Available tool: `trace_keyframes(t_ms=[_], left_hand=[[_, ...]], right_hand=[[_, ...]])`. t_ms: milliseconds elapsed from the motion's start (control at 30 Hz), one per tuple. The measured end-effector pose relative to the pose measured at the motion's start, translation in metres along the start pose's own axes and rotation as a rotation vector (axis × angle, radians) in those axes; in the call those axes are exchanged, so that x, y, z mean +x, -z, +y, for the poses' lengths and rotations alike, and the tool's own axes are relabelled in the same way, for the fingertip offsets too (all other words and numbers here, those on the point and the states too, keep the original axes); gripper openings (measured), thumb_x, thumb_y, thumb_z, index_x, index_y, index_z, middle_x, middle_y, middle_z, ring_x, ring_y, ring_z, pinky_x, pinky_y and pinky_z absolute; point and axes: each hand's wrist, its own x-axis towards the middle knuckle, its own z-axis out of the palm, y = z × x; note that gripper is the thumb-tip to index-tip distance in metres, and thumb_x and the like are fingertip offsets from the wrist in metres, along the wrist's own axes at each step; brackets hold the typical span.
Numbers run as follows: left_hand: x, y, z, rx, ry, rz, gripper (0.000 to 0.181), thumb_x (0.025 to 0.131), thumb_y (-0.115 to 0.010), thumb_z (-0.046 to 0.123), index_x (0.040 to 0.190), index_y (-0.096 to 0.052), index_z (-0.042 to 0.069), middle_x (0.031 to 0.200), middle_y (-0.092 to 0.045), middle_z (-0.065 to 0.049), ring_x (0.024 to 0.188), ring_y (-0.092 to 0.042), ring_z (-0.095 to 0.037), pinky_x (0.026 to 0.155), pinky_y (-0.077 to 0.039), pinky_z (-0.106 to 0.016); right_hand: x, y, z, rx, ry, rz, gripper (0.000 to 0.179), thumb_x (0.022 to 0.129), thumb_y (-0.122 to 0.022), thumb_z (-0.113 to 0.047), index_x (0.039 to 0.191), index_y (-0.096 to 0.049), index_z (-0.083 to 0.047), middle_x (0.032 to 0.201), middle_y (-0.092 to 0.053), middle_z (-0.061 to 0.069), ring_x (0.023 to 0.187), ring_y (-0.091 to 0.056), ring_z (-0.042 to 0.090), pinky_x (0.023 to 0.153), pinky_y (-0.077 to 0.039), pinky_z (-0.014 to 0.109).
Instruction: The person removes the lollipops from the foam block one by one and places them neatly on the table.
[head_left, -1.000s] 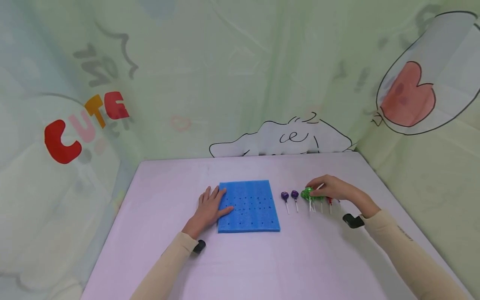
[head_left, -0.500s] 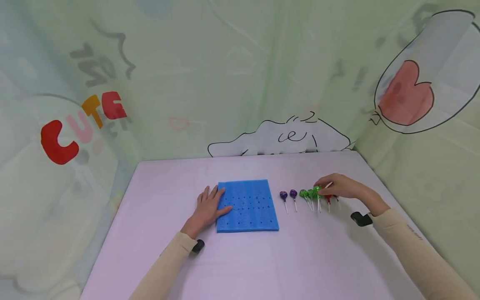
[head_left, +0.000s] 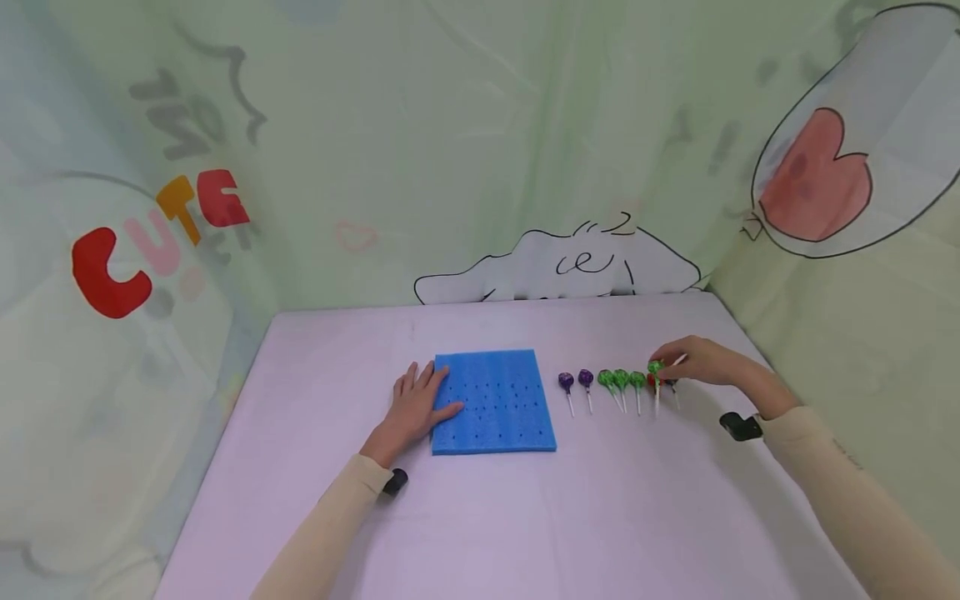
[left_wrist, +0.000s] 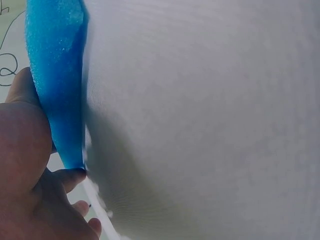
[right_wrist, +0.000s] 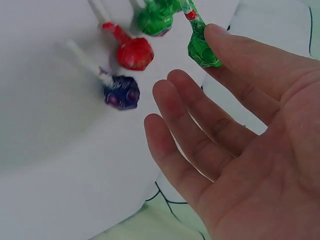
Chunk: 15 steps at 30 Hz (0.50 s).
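Observation:
My right hand (head_left: pixel 701 361) pinches a green-wrapped lollipop (head_left: pixel 656 367) between thumb and index finger, its white stick pointing down. In the right wrist view the other fingers are spread apart from the held lollipop (right_wrist: pixel 202 50). Below the hand lie a red lollipop (right_wrist: pixel 135 53) and a dark purple lollipop (right_wrist: pixel 121 93). Three green lollipops (head_left: pixel 621 378) lie just to the left, then two purple lollipops (head_left: pixel 566 381). My left hand (head_left: pixel 412 412) rests with spread fingers on the left edge of a blue foam board (head_left: pixel 495 375) dotted with small holes.
The board and the row of lollipops lie on a table with a pale pink cover (head_left: pixel 480 517). A printed curtain (head_left: pixel 480 150) hangs behind the table and along both sides.
My right hand has carried the green lollipop rightward along the row, from over the other green ones to over the red one. My left hand stays on the board.

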Motion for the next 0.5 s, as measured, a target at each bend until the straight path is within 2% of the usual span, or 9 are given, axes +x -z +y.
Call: trace_keyframes(t_ms=[100, 500], left_hand=[[0.001, 0.000, -0.002, -0.006, -0.004, 0.004, 0.082, 0.096, -0.056, 0.060, 0.159, -0.029, 0.015, 0.167, -0.020, -0.018, 0.156, -0.004, -0.044, 0.124, -0.008, -0.060], [0.003, 0.000, -0.002, 0.005, -0.007, 0.012, 0.082, 0.095, -0.056, 0.060, 0.159, -0.030, 0.015, 0.167, -0.022, -0.018, 0.155, -0.005, -0.044, 0.123, -0.008, -0.061]], right_hand=[[-0.002, 0.004, 0.008, -0.005, -0.012, 0.002, 0.036, 0.096, -0.067, -0.018, 0.123, -0.066, 0.005, 0.121, -0.068, 0.023, 0.104, -0.065, 0.030, 0.085, -0.056, 0.049], [-0.006, 0.020, 0.024, -0.088, -0.064, -0.070, 0.030, 0.096, -0.066, -0.016, 0.117, -0.068, 0.006, 0.111, -0.070, 0.021, 0.102, -0.064, 0.034, 0.083, -0.056, 0.051]])
